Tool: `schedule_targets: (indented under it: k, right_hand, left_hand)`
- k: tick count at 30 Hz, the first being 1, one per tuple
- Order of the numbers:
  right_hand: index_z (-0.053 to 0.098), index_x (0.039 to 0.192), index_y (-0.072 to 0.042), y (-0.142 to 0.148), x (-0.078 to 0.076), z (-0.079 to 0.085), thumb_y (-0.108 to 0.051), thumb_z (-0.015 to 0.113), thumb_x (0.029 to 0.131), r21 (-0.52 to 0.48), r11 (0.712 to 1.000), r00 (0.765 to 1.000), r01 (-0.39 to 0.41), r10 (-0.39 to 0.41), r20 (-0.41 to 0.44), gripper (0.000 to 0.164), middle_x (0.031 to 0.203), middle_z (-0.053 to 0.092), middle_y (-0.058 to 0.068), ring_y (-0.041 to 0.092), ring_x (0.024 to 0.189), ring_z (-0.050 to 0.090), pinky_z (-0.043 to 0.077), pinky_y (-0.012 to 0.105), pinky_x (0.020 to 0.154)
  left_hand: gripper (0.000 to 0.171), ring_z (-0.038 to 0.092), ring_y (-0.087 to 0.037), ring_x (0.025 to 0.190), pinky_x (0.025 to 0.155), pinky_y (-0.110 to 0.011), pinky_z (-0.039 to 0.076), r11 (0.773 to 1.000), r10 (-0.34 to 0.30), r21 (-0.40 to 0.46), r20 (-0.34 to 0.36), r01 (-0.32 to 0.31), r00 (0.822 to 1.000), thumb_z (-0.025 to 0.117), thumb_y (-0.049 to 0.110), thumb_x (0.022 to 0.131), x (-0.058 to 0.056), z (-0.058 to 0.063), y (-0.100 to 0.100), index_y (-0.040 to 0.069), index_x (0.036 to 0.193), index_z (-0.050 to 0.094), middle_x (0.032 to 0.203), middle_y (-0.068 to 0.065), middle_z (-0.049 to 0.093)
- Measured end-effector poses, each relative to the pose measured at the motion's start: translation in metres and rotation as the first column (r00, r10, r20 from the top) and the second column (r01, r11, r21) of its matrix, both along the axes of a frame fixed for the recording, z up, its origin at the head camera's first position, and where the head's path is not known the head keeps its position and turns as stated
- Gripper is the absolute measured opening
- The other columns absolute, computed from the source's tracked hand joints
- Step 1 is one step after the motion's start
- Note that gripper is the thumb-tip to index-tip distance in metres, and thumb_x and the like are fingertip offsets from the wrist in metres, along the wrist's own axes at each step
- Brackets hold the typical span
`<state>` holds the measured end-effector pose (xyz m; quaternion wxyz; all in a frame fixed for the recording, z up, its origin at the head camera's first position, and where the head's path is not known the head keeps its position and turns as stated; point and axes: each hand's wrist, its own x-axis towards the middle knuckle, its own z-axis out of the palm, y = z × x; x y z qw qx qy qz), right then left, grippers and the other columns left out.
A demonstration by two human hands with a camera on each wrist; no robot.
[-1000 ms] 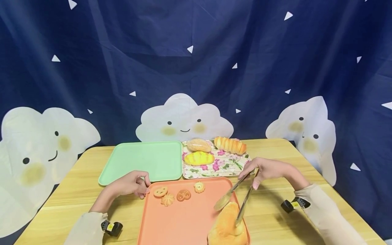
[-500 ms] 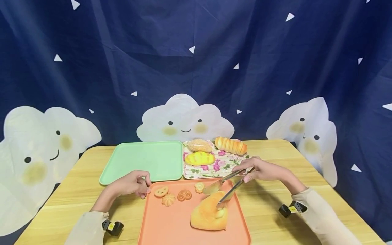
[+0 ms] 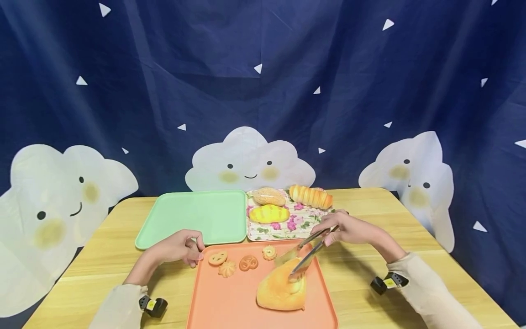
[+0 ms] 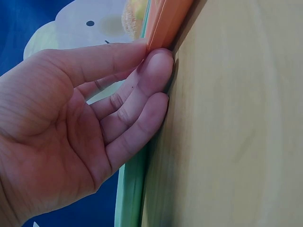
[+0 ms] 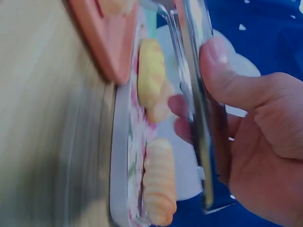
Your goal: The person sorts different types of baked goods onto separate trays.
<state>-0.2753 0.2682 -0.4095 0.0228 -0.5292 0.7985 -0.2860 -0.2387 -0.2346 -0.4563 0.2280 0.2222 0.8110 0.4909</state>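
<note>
In the head view, my left hand (image 3: 176, 249) pinches the far left corner of the orange tray (image 3: 226, 306) between thumb and fingers. My right hand (image 3: 349, 228) grips metal tongs (image 3: 306, 262), whose tips straddle the top of a large golden bread (image 3: 279, 290) on the tray's right half. Along the tray's far side lie small cookies: an oval one (image 3: 218, 258), a ribbed one (image 3: 227, 269), a pretzel-shaped one (image 3: 248, 262) and a round one (image 3: 269, 252). The right wrist view shows the tongs' handles (image 5: 201, 94) between thumb and fingers.
Behind the orange tray stand a green tray (image 3: 197, 214) and a flowered tray (image 3: 306, 226). On the latter sit a brown roll (image 3: 269, 196), a yellow bread (image 3: 269, 214) and a ridged bread (image 3: 311, 196). A dark blue curtain (image 3: 263, 100) hangs beyond the table.
The bread and the tongs have shifted left and farther back on the orange tray, from its right edge, then barely moved. My left hand stays at the tray's corner.
</note>
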Motion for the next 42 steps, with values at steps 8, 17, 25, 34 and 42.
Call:
schedule_targets:
  k: [8,17,25,34,42]
  right_hand:
    - [0.077,0.112,-0.019,-0.011,0.013,0.011,-0.048,0.060,0.085,-0.063,0.994,0.971,0.091,-0.103,-0.217,0.043,0.081,0.058,-0.013,0.003,0.082,0.043,0.018,0.031,0.081]
    - [0.077,0.111,-0.016,-0.012,0.017,0.034,-0.038,0.065,0.088,-0.163,0.978,0.933,0.127,-0.174,-0.316,0.034,0.089,0.065,-0.010,0.005,0.086,0.047,0.020,0.036,0.085]
    - [0.077,0.109,-0.010,0.004,0.010,0.048,-0.044,0.059,0.091,-0.273,0.930,0.841,0.247,-0.346,-0.416,0.042,0.086,0.069,-0.002,0.008,0.080,0.049,0.023,0.048,0.089]
    - [0.078,0.107,-0.005,0.020,0.006,0.048,-0.016,0.080,0.075,-0.280,0.853,0.700,0.440,-0.521,-0.488,0.033,0.082,0.069,0.007,0.017,0.074,0.054,0.027,0.058,0.090]
    - [0.079,0.106,-0.007,0.029,-0.006,0.035,-0.010,0.082,0.076,-0.221,0.790,0.645,0.572,-0.599,-0.474,0.030,0.080,0.070,0.005,0.021,0.071,0.054,0.028,0.061,0.090]
  left_hand:
    - [0.012,0.070,-0.019,0.065,0.060,-0.033,0.058,0.999,-0.004,-0.035,-0.023,0.003,1.000,0.068,0.001,0.090,0.000,-0.001,0.002,-0.006,0.092,0.059,0.076,-0.012,0.070]
    - [0.010,0.069,-0.021,0.066,0.061,-0.033,0.058,1.000,0.003,-0.030,-0.012,-0.003,1.000,0.067,-0.001,0.089,-0.001,-0.001,0.002,-0.005,0.092,0.059,0.077,-0.013,0.071]
    - [0.010,0.069,-0.020,0.065,0.061,-0.033,0.058,1.000,0.007,-0.025,-0.004,-0.007,1.000,0.068,0.000,0.089,-0.002,-0.003,0.001,-0.005,0.092,0.060,0.077,-0.013,0.071]
    - [0.011,0.069,-0.019,0.065,0.061,-0.032,0.057,1.000,0.007,-0.012,0.014,-0.007,1.000,0.067,-0.001,0.089,-0.002,-0.004,0.000,-0.006,0.093,0.059,0.076,-0.011,0.070]
    - [0.013,0.068,-0.020,0.066,0.062,-0.033,0.058,1.000,0.016,-0.020,0.022,-0.015,1.000,0.068,0.000,0.088,-0.002,-0.002,0.000,-0.008,0.093,0.058,0.076,-0.010,0.069]
